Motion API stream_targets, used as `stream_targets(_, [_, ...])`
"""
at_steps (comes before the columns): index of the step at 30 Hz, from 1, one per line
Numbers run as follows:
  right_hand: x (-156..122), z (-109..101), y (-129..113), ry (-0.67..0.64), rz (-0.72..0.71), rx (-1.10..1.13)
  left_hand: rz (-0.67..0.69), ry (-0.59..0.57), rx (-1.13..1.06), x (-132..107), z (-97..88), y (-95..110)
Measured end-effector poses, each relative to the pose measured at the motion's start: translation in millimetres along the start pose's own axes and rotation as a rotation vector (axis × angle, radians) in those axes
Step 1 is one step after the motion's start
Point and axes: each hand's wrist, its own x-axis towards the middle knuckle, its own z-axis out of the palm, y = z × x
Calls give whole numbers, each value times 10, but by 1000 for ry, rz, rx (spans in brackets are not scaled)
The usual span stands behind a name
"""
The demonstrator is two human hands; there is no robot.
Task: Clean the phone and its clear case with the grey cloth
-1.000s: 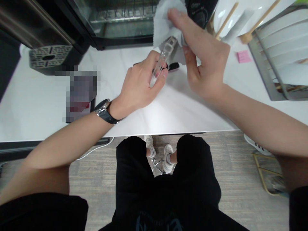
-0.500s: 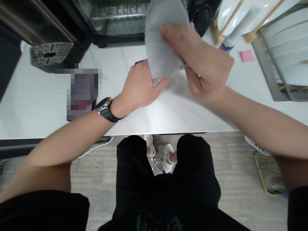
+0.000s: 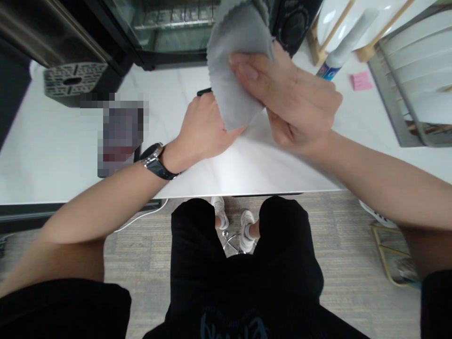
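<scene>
**A:** Hands first, quick.

**B:** Right hand (image 3: 293, 101) on top, fingers laid across a grey cloth (image 3: 238, 66) with a zigzag edge, thumb side underneath. So clamped on the cloth.

**A:** Left?

**B:** Left hand (image 3: 203, 129) sits under the cloth, close beside the right, back of the hand up. Fingers are hidden, so can't tell if it's closed on anything. A thin black edge (image 3: 204, 92) pokes out past the top of that hand, too little showing to name it.

**A:** Where's the cloth exactly?

**B:** Between both hands, held up over the worktop (image 3: 52, 165), its top part rising in front of a glass-door toaster oven (image 3: 169, 28).

**A:** Step in hand?

**B:** My read: cloth work, both hands pressed together on it. Anything under there needs the cloth moved before it can be named.

**A:** Around them?

**B:** Past the right hand, a white bottle with a blue label (image 3: 337, 59), then a pink sticky note (image 3: 362, 81) and a metal dish rack (image 3: 384, 89) with white plates. Left side, a black wristwatch (image 3: 154, 161) on the left wrist, and a pixelated object (image 3: 122, 136) beyond it, unreadable.
</scene>
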Motion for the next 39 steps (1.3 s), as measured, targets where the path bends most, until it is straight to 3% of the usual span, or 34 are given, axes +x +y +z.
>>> stream_targets(5, [-18,-50,9,11,45,-97,-138,-79,43,35,-38,20])
stream_targets(8, [-32,-96,19,33,184,-114,-88,-11,20,60,-107,120])
stream_targets(11, [-64,-80,106,70,335,-104,16,33,-132,58,-154,189])
stream_targets(15, [-119,-32,269,128,453,-122,1,11,-383,42,-131,141])
stream_targets(21, [-111,-67,255,-31,305,-116,-45,5,-485,43,52,-151])
stream_targets(25, [-108,-50,260,-150,373,-152,-37,9,-489,42,116,-163])
stream_targets(33, [-108,-67,343,-152,374,-175,-20,38,-335,44,-92,4])
stream_targets(39, [-99,-73,351,-131,401,-179,-43,-20,-548,85,6,-145])
